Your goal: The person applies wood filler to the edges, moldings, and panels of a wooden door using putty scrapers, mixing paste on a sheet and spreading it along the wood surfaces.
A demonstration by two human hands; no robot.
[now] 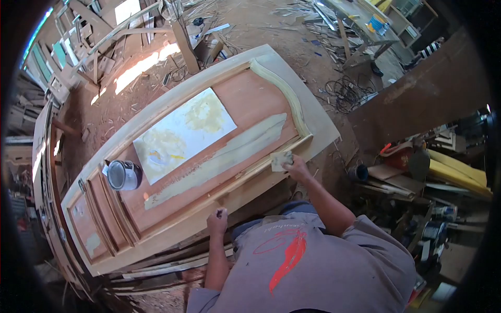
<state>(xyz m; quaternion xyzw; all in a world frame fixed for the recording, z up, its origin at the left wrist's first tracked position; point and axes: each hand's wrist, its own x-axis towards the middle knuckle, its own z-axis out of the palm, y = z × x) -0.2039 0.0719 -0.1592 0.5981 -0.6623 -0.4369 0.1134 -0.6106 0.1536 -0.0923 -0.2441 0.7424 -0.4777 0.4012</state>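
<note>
A wooden door panel [240, 180] lies flat in front of me, with raised moulding and a curved end. My right hand [297, 169] grips a flat, pale putty spreader [282, 160] with smears on it, over the near moulding by the curved end. Closed at the door's near edge is my left hand [217, 221]; something small and dark shows at its fingers, too small to name. A long greyish-cream patch of filler [224, 161] covers part of the reddish panel. Beyond it rests a white board [185, 133] with yellowish filler smears.
An open can [123, 175] stands on the door near its left part. Scrap wood [313, 39] and shavings litter the floor. A tangled cable [347, 94] lies right of the door. A workbench [365, 26] stands at the back right, and stacked boards [454, 172] are at right.
</note>
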